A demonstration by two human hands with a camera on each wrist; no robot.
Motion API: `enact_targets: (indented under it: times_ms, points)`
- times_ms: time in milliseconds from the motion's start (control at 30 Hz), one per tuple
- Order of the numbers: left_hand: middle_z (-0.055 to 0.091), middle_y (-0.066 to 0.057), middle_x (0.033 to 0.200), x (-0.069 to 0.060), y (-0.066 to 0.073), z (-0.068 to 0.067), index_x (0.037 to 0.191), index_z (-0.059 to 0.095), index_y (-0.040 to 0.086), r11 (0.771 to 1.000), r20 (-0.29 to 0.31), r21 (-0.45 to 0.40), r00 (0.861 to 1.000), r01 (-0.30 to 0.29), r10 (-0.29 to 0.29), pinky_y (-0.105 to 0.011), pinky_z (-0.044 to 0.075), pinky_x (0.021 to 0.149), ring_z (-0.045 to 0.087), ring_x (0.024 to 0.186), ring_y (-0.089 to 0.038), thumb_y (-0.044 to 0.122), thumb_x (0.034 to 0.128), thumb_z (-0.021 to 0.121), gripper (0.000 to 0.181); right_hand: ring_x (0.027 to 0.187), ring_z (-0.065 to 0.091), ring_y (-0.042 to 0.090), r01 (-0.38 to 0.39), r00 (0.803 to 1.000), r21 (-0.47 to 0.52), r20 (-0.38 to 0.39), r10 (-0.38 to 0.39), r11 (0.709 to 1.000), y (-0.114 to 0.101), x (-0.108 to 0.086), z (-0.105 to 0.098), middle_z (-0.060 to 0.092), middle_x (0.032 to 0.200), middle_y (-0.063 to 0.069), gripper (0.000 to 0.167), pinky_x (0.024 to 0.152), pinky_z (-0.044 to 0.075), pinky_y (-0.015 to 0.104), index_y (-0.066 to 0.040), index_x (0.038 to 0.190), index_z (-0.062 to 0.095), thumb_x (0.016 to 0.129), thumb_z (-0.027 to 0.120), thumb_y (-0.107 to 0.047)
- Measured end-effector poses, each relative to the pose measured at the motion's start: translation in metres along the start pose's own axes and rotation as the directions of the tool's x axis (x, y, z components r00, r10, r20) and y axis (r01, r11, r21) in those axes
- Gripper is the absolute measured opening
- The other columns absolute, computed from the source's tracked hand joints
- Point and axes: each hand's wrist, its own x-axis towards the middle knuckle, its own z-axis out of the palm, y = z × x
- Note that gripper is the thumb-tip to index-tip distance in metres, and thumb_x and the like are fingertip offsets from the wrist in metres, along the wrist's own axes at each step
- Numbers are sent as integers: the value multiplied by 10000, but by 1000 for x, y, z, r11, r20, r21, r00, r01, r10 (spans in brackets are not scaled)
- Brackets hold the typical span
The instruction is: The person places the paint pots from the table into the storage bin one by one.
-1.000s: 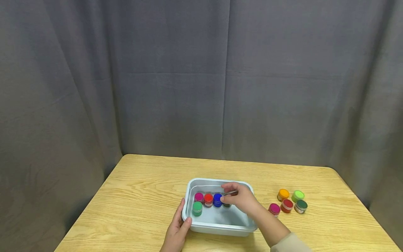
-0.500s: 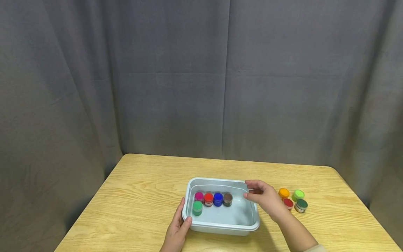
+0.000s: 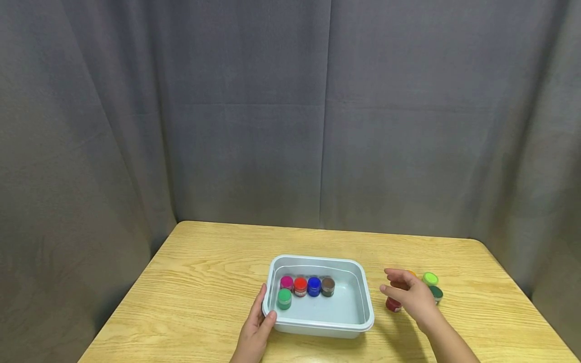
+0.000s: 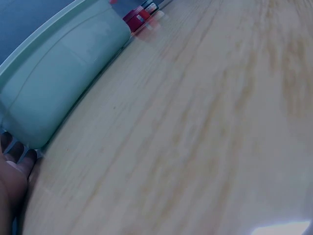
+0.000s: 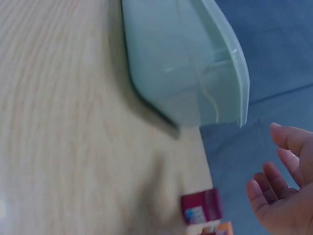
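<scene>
The left hand [image 3: 255,330] grips the near left corner of the pale tray [image 3: 324,325], thumb at the rim; in the left wrist view its fingers [image 4: 17,152] lie against the tray's outer wall [image 4: 63,73]. Inside stand magenta [image 3: 286,283], red [image 3: 300,286], blue [image 3: 314,286] and brown [image 3: 328,286] jars in a row, with a green jar [image 3: 284,299] in front of the magenta one. The right hand [image 3: 412,297], fingers apart and empty, hovers over jars on the table, beside a dark magenta jar [image 3: 393,304], also in the right wrist view [image 5: 201,206].
Right of the tray, a lime jar [image 3: 430,279] and a dark green jar [image 3: 437,293] stand on the wooden table [image 3: 204,272]; the right hand mostly hides an orange jar [image 3: 412,273]. Grey curtains [image 3: 245,126] hang behind the table and at both sides.
The right hand has moved right, from the brown jar inside the tray, over the tray's right rim, to the jars on the table. The left hand has stayed on the tray.
</scene>
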Motion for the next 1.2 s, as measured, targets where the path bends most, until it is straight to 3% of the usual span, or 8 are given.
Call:
enact_targets:
  times_ms: [233, 600, 867, 1200]
  points:
    - [176, -171, 1627, 1, 1, 0, 1572, 204, 124, 1000, 2, -9, 1000, -4, 4, -42, 286, 1024, 227, 1468, -385, 195, 1021, 510, 634, 1367, 387, 445, -32, 999, 37, 1, 32, 999, 19, -2, -6, 380, 1494, 280, 641, 1134, 383, 532, 48, 1437, 400, 938, 665, -254]
    - [180, -159, 1629, 0, 0, -1, 1573, 208, 145, 1000, 8, -21, 1000, 12, -12, -38, 280, 1025, 215, 1467, -357, 191, 1016, 519, 639, 1328, 453, 455, -76, 996, -46, -44, 74, 996, 47, 2, -2, 439, 1467, 281, 640, 1033, 502, 463, 35, 1435, 426, 933, 668, -281]
    - [180, -153, 1630, 0, -1, -1, 1572, 210, 140, 1000, 5, -20, 1000, 9, -9, -43, 279, 1031, 213, 1460, -345, 185, 1014, 522, 641, 1283, 517, 408, -85, 994, -21, -70, 83, 996, 58, 7, 5, 458, 1449, 291, 667, 930, 552, 286, 56, 1443, 407, 916, 697, -233]
    - [165, -129, 1637, 0, -2, -2, 1574, 205, 147, 999, 9, -27, 1000, 23, -23, -39, 277, 1027, 211, 1475, -347, 200, 1015, 524, 646, 1179, 586, 339, -99, 990, -10, -101, 97, 995, 62, 9, 10, 499, 1413, 290, 667, 778, 482, 109, 68, 1424, 429, 890, 726, -202]
